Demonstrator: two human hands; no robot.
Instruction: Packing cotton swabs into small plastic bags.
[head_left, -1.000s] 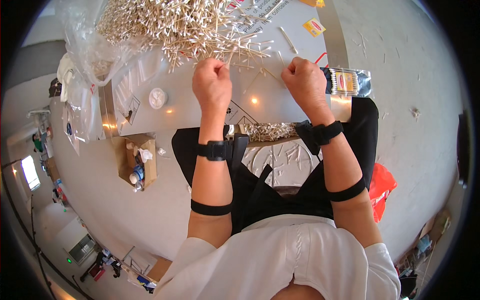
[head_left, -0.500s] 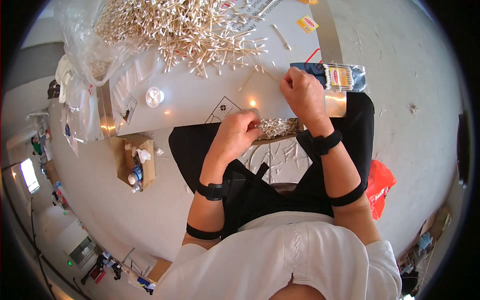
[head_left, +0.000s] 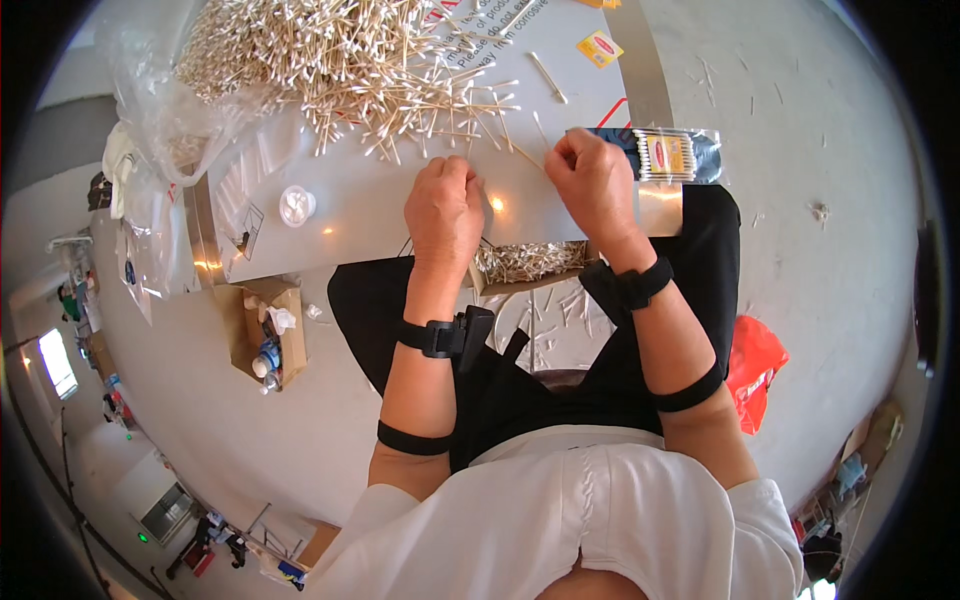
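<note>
Both hands are up at the near edge of the pale grey table (head_left: 360,215), right in front of the big loose heap of wooden-stemmed cotton swabs (head_left: 330,55). The left hand (head_left: 445,210) is curled knuckles-up, fingers drawn together; whether it pinches any swabs I cannot tell, since the fingertips are tucked under. The right hand (head_left: 595,180) has thumb and fingers pressed together on what looks like a thin swab stick angling out to its left, though it is very fine at this size. Just beside that hand lies a clear flat plastic packet of swabs with a dark backing (head_left: 670,155), partly behind the knuckles.

Judging by this, the step in hand is gathering swabs off the pile into a small bundle. The next move would call for squaring the stems so their tips line up, and keeping a light pinch so none slip.

Below the table edge, a shallow brown cardboard tray filled with swabs (head_left: 525,262) sits between the wrists on the lap; its ends are hidden by the forearms. The crumpled clear plastic bag (head_left: 165,120) at the left covers part of the heap, and the heap runs out of frame at the top.
</note>
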